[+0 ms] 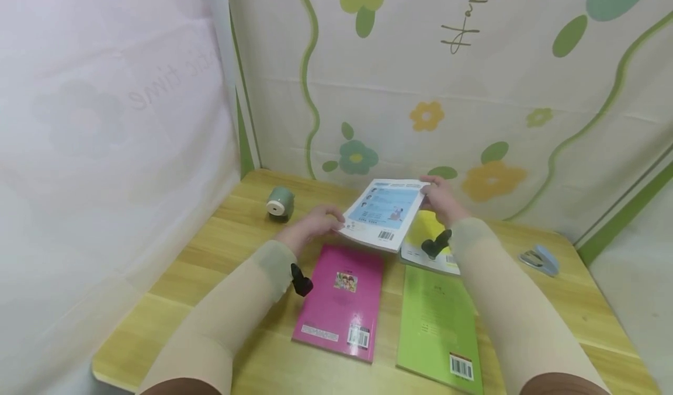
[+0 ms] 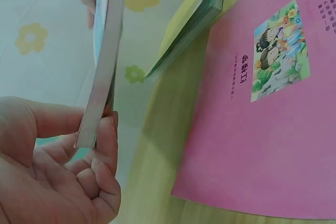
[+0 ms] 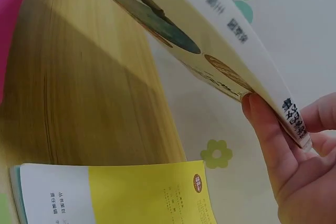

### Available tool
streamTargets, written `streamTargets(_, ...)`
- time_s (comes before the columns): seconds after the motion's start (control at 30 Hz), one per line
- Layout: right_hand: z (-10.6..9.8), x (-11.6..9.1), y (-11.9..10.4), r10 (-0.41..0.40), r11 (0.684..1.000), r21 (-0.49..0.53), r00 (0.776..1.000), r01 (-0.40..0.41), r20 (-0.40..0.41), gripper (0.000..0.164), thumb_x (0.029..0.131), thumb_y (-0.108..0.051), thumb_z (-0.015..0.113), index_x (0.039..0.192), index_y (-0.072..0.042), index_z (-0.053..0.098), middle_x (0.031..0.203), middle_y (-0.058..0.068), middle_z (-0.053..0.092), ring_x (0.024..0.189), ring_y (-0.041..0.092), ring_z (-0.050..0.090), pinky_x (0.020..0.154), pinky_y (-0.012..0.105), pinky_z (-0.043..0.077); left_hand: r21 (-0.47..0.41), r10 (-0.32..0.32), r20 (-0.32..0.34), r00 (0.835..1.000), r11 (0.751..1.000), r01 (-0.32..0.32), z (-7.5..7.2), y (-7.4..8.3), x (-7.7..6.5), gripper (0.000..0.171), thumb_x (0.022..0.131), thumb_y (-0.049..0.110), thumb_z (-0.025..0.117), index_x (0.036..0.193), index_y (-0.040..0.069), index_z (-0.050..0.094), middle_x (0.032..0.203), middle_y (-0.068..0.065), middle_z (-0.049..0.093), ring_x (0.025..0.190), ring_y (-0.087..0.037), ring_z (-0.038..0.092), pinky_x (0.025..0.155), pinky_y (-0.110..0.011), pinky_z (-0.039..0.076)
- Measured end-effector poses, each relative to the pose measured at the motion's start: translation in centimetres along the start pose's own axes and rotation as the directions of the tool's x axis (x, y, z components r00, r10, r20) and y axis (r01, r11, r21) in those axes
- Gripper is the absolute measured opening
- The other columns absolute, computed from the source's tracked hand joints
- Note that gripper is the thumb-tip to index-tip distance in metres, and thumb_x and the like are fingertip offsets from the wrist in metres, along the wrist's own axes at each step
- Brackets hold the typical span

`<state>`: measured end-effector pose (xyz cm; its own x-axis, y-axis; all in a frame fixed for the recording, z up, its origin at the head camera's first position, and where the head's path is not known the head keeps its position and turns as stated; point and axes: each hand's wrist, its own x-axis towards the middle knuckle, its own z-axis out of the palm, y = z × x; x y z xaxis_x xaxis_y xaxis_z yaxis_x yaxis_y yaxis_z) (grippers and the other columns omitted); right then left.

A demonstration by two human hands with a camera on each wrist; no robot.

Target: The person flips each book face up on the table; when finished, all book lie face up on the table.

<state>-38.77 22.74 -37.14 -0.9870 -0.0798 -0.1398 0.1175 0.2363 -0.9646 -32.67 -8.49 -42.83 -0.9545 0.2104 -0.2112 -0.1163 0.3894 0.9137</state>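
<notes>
A white book with a blue panel on its back cover (image 1: 380, 212) is held tilted above the table between both hands. My left hand (image 1: 317, 224) pinches its left edge, thumb on one side and fingers on the other, as the left wrist view shows. At the opposite edge my right hand (image 1: 443, 199) grips the spine side, where dark lettering shows in the right wrist view. Below the book lie a pink book (image 1: 342, 301), a green book (image 1: 439, 331) and a yellow-and-white book (image 3: 142, 192); the right arm partly covers the yellow one in the head view.
A green pencil sharpener (image 1: 281, 202) stands at the table's back left. Toward the right edge lies a light blue stapler (image 1: 540, 260). A printed floral curtain (image 1: 389, 91) hangs behind the wooden table (image 1: 184, 278), and a white sheet (image 1: 105, 149) hangs at left.
</notes>
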Motion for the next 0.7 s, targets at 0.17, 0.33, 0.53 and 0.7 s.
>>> streamTargets(0.17,-0.2,-0.3,-0.5,0.007,0.999,0.044,1.0,-0.006,-0.03,0.054,0.102,-0.007,0.039,0.153,-0.001,0.025,0.147,0.026,0.037,0.123,0.039,0.051,0.097,0.038,0.051,-0.019,0.049,0.046,0.998,0.999,-0.048,0.1,-0.1,0.0,0.027,0.091,0.004,0.059,0.118,0.0,0.064,0.116,-0.013,0.062,0.103,-0.028,0.059,0.096,-0.045,0.048)
streamTargets(0.33,-0.2,-0.3,-0.8,0.015,0.995,0.104,0.998,-0.008,-0.059,0.053,0.102,-0.008,0.039,0.153,-0.001,0.025,0.147,0.025,0.037,0.127,0.038,0.048,0.1,0.038,0.049,-0.035,0.113,0.084,0.99,0.993,-0.11,0.0,-0.1,-0.3,0.041,0.085,-0.002,0.06,0.127,-0.003,0.058,0.123,-0.016,0.059,0.112,-0.031,0.055,0.098,-0.045,0.046)
streamTargets(0.53,-0.3,-0.1,-0.9,0.025,0.987,0.162,0.996,-0.011,-0.085,0.054,0.101,-0.006,0.039,0.153,-0.001,0.025,0.146,0.024,0.039,0.121,0.034,0.05,0.095,0.032,0.052,0.061,0.174,0.049,0.984,0.982,-0.176,0.6,0.1,-0.5,0.049,0.084,0.003,0.069,0.13,0.0,0.053,0.128,-0.016,0.057,0.116,-0.031,0.053,0.099,-0.042,0.046)
streamTargets(0.7,-0.4,-0.2,-0.9,0.028,0.979,0.205,0.994,-0.006,-0.106,0.055,0.1,-0.002,0.04,0.153,0.0,0.025,0.142,0.023,0.041,0.109,0.026,0.055,0.088,0.025,0.054,0.026,0.172,-0.032,0.985,0.985,-0.171,1.4,0.2,-0.7,0.059,0.081,0.008,0.077,0.131,0.005,0.046,0.126,-0.018,0.056,0.114,-0.03,0.055,0.096,-0.04,0.049)
